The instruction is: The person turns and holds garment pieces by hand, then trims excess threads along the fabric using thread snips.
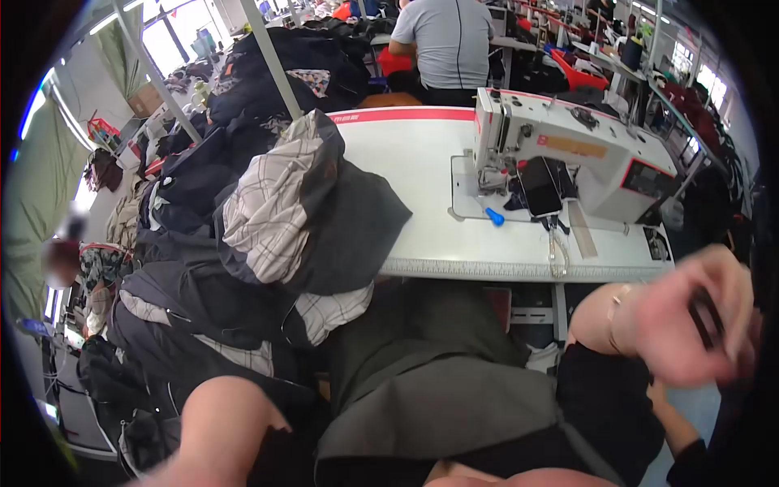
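Observation:
My right hand [690, 321], smeared by motion, is raised at the right beyond the table's front corner. Its fingers curl round a small black loop-like thing [706, 316] whose kind I cannot make out. Low at the left is my left hand [231, 414], bent downward beside dark grey cloth; its fingers are hidden. Near it, a bunched dark grey garment with a white checked lining [280, 215] lies over the table's left end and hangs down. A dark grey cloth [446, 406] covers my lap.
A white sewing machine [568, 134] stands on the white table [406, 154]. Around it lie a phone [540, 187], a blue tool [494, 217] and a ruler strip [582, 230]. Dark garments [203, 174] pile up leftward. A person [445, 45] sits ahead; another's arm [673, 418] shows at lower right.

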